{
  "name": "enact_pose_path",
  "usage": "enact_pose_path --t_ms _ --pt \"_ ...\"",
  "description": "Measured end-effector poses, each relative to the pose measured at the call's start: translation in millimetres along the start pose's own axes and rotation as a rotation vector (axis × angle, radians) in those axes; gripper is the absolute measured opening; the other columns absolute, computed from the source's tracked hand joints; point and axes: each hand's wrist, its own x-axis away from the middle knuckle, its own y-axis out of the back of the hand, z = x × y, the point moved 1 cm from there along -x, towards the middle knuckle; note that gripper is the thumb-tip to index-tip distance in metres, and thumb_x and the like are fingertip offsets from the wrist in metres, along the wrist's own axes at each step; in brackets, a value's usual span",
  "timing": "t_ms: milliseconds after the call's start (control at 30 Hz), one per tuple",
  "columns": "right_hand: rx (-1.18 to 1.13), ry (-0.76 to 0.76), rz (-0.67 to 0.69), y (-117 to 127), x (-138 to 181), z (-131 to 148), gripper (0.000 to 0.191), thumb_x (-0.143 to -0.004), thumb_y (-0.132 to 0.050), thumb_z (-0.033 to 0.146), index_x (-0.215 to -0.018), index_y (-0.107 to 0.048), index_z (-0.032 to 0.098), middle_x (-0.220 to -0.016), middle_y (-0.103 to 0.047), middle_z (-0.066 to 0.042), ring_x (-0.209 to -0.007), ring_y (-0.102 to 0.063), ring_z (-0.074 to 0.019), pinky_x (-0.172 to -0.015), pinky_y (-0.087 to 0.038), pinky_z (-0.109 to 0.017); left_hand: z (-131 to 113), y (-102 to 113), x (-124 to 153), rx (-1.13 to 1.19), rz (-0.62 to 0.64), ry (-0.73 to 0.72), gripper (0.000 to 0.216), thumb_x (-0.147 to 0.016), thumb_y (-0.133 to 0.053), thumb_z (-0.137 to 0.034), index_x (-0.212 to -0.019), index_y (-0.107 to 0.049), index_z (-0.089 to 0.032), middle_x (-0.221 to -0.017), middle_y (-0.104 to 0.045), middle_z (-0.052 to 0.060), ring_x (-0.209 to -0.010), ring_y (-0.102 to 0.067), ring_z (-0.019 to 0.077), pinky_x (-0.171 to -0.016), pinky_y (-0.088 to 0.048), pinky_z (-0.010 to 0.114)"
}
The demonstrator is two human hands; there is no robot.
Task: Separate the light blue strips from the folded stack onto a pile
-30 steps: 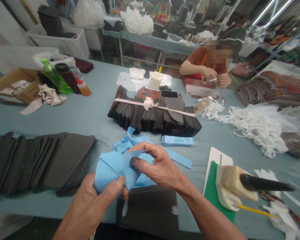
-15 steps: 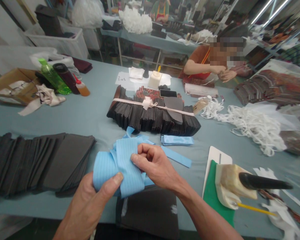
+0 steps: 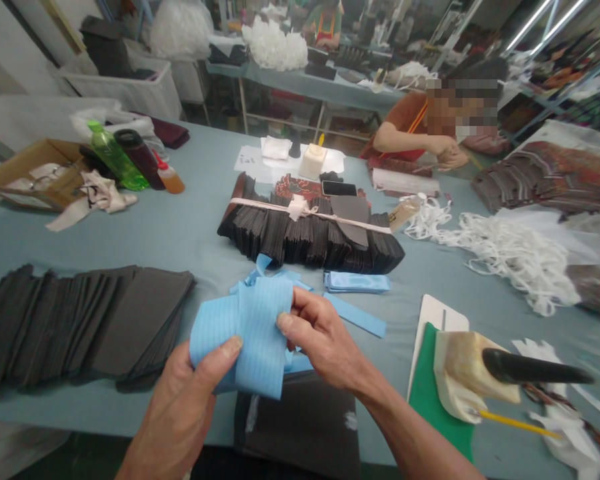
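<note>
Both my hands hold a bundle of light blue ribbed fabric strips (image 3: 253, 330) just above the near edge of the table. My left hand (image 3: 187, 393) grips the bundle from below, thumb pressed on its front. My right hand (image 3: 320, 337) pinches its right edge, fingers curled round the strips. More blue strips (image 3: 355, 282) lie on the table behind. A dark rectangular piece (image 3: 300, 423) lies flat under my hands.
A fanned stack of dark pieces (image 3: 75, 323) lies at left, a tied black bundle (image 3: 310, 233) in the middle. A cream block with a black handle (image 3: 473, 373) on a green mat stands at right, white cords (image 3: 510, 257) beyond. A person works across the table.
My right hand has folded the blue strip flat over the bundle and slid to its right edge. The left thumb stays pressed on it.
</note>
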Motion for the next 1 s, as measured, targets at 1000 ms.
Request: enact_pose_path --t_ms 1000 --pt "-0.087 -0.069 -0.506 70.7 -14.7 -29.7 0.067 -0.073 -0.089 0.08 -0.068 -0.051 0.025 -0.048 -0.037 0.011 -0.041 -0.028 -0.0077 -0.04 -0.025 -0.023 -29.8 28.3 -13.4 0.09 -0.328 -0.086 0.049 -0.046 -0.11 -0.025 -0.083 -0.079 -0.025 -0.075 -0.082 -0.005 -0.086 -0.083 0.0312 -0.079 -0.074 0.037"
